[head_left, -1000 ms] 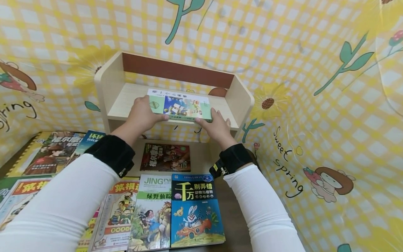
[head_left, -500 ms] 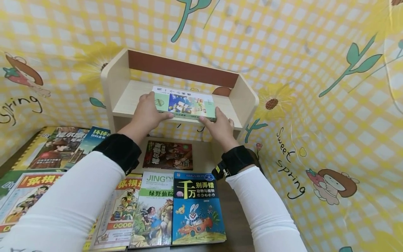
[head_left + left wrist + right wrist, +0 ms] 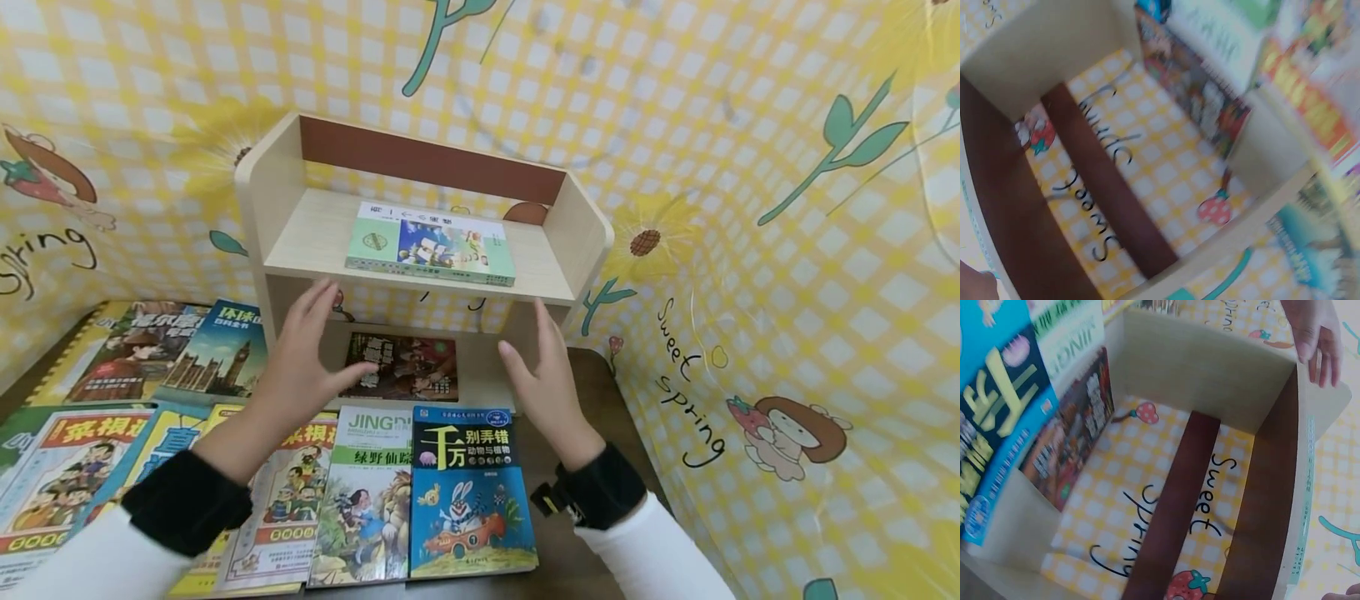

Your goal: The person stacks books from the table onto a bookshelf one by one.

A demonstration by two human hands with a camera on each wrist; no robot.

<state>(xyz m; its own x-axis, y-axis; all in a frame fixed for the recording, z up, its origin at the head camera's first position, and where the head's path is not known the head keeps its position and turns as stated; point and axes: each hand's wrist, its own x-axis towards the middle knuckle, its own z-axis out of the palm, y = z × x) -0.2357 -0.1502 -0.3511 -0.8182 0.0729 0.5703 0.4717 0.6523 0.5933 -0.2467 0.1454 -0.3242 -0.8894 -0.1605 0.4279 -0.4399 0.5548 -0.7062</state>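
A green-and-white book (image 3: pixel 450 250) lies flat on the upper board of a small wooden shelf (image 3: pixel 296 242), its spine facing the front edge. My left hand (image 3: pixel 300 358) is in front of the shelf at the left, fingers extended and thumb apart, holding nothing. Over on the right, my right hand (image 3: pixel 547 383) has its fingers and thumb spread with nothing between them. Both hands are below the green book and apart from it. A dark comic-style book (image 3: pixel 416 367) lies on the shelf's lower board. In the right wrist view the left hand (image 3: pixel 1316 337) shows beside the shelf's side panel.
In front of the shelf lie a blue book (image 3: pixel 472 500) with a rabbit and a green-titled book (image 3: pixel 367 500). Several magazines (image 3: pixel 75 475) cover the table at left, with a blue book (image 3: pixel 225 350) behind. Yellow checked cloth (image 3: pixel 750 292) hangs behind and to the right.
Both hands have let go of the green book and drawn back and down from the upper board. The book stays lying there.
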